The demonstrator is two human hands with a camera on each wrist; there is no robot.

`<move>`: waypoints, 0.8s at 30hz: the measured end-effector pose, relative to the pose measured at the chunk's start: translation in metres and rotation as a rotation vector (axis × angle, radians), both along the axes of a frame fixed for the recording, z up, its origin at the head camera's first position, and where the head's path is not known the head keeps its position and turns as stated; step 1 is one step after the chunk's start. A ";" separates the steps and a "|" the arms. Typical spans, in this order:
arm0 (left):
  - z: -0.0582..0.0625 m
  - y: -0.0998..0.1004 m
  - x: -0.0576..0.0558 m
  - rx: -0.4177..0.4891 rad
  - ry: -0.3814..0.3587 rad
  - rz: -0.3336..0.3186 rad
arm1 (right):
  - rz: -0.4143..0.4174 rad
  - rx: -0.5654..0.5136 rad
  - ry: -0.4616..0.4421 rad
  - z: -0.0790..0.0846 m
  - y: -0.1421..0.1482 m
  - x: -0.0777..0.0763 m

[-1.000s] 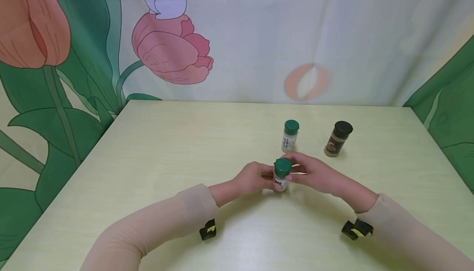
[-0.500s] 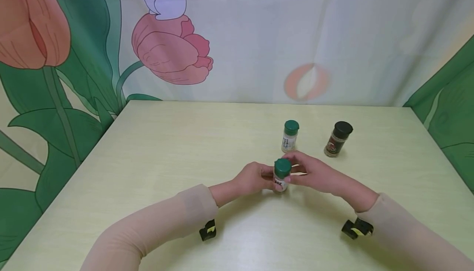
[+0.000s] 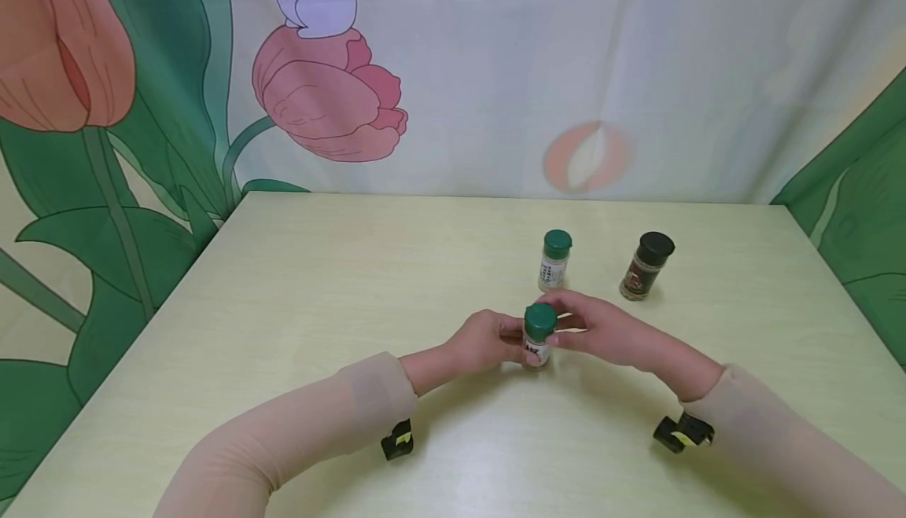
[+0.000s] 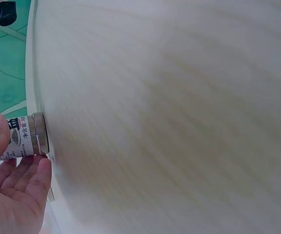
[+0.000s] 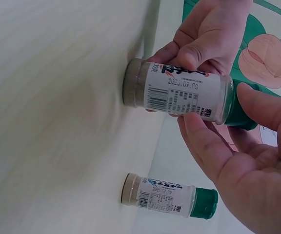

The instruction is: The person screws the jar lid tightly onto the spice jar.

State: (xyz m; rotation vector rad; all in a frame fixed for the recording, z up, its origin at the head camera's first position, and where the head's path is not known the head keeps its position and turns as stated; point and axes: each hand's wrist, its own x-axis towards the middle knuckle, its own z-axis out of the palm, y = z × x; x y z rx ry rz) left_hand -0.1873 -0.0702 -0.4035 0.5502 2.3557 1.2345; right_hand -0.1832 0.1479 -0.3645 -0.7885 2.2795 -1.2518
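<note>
A clear spice jar with a green cap and white printed label [image 3: 537, 349] stands upright at the table's middle, between both hands. My left hand [image 3: 484, 341] grips its lower body, thumb in front and fingers behind, as the left wrist view also shows. From the other side my right hand [image 3: 602, 333] holds the jar higher up. In the right wrist view the right thumb lies at the green cap [image 5: 245, 105] and fingertips touch the label. The cap sits on the jar. Part of the label is covered by fingers.
Behind the hands stands a second green-capped spice jar [image 3: 554, 266]. To its right is a black-capped jar with a dark label [image 3: 642, 270]. The pale table [image 3: 354, 266] ends at a printed curtain [image 3: 467, 93]. Black wrist devices [image 3: 683, 433] hang under both sleeves.
Almost nothing differs. The right wrist and its sleeve have shifted very slightly; both hands keep their hold on the jar, which stays in place.
</note>
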 end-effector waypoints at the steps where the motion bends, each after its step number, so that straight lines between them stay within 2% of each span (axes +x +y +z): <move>1: 0.000 0.000 0.000 0.001 0.000 -0.001 | -0.007 -0.009 -0.003 -0.001 0.000 0.001; 11: 0.002 0.000 0.001 0.003 -0.007 0.001 | -0.064 -0.032 0.001 -0.007 -0.001 0.003; 18: 0.002 0.000 0.002 0.004 -0.004 0.000 | -0.005 0.014 -0.043 0.001 0.002 0.000; 24: 0.002 0.000 0.001 0.004 -0.003 -0.002 | 0.012 0.063 -0.031 0.007 0.002 -0.001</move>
